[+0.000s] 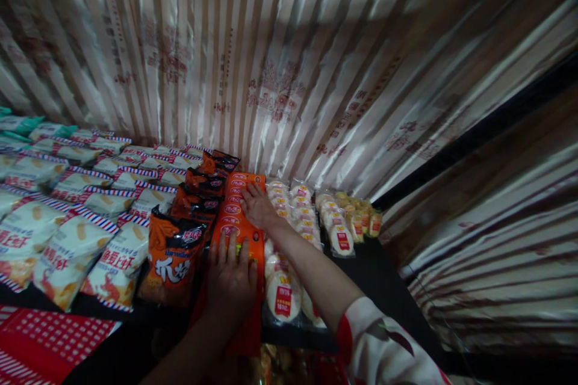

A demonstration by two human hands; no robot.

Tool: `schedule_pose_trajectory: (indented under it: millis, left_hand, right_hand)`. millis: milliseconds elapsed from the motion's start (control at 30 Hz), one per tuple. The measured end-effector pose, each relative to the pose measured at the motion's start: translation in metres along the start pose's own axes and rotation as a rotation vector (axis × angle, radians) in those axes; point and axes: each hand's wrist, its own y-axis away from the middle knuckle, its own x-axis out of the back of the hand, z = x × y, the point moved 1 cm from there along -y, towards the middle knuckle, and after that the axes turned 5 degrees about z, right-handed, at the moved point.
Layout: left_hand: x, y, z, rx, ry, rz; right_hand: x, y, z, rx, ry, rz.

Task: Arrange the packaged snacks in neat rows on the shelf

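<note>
My left hand (231, 280) lies flat, fingers spread, on the near end of a row of orange snack packets (238, 216) on a dark shelf. My right hand (256, 204) reaches further along the same orange row, fingers laid flat on the packets near its far end. Left of the row stand orange-and-black snack bags (174, 255). Right of it lie clear packs of round white rice crackers (283, 295) with red labels, partly hidden by my right forearm.
White snack bags with red-and-blue striped edges (67, 252) fill the shelf to the left. More cracker packs (343, 222) lie at the right, near the dark shelf surface (383, 277). A striped satin curtain (289, 60) hangs behind. A red checked cloth (49, 337) lies at the lower left.
</note>
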Motion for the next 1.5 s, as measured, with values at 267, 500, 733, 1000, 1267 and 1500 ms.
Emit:
schedule_pose_trajectory:
  millis: [267, 500, 733, 1000, 1267, 1500]
  left_hand:
    - [-0.006, 0.001, 0.004, -0.03, -0.061, -0.033]
    - [-0.004, -0.003, 0.005, -0.028, -0.071, -0.087]
    - [-0.004, -0.002, 0.003, -0.034, -0.067, -0.105]
    - [-0.003, -0.003, 0.004, -0.027, -0.052, -0.057]
    - [-0.007, 0.001, 0.005, -0.011, -0.032, -0.082]
    - [-0.012, 0.004, 0.003, -0.017, -0.019, -0.003]
  right_hand:
    - [-0.015, -0.01, -0.02, -0.081, -0.069, -0.041]
    - [-0.026, -0.01, -0.017, -0.158, -0.049, -0.06]
    - [-0.024, -0.007, -0.016, -0.196, -0.045, -0.078]
    - [-0.023, -0.012, -0.011, -0.142, -0.103, 0.001]
    - [-0.002, -0.053, 0.022, -0.135, 0.055, 0.044]
    - [0.001, -0.069, 0.05, -0.159, 0.11, -0.005]
